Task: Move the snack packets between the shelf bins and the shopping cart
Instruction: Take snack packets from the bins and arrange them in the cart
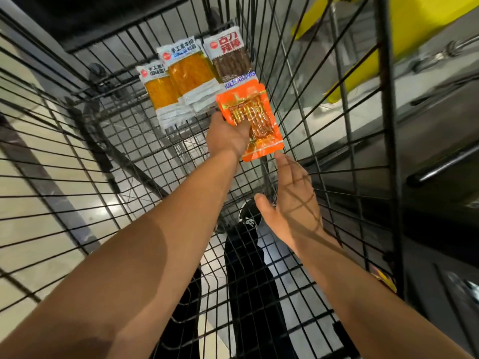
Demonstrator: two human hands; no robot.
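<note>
Gripping the glossy orange foil snack packet (250, 120) mid-body, left hand (228, 136) held it inside the black wire shopping cart (77, 141); right hand (293, 200), at 5 o'clock, hung open-fingered. Packet judged light, limp, slippery; edge seams grip best.

Both bare arms reach far into view. The left hand (228, 136) grips an orange packet (252, 117); the right hand (293, 203) lies flat, fingers straight, nearer.

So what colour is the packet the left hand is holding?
Bright orange, shiny, with a clear window; the packet in the left hand shows in the head view.
</note>
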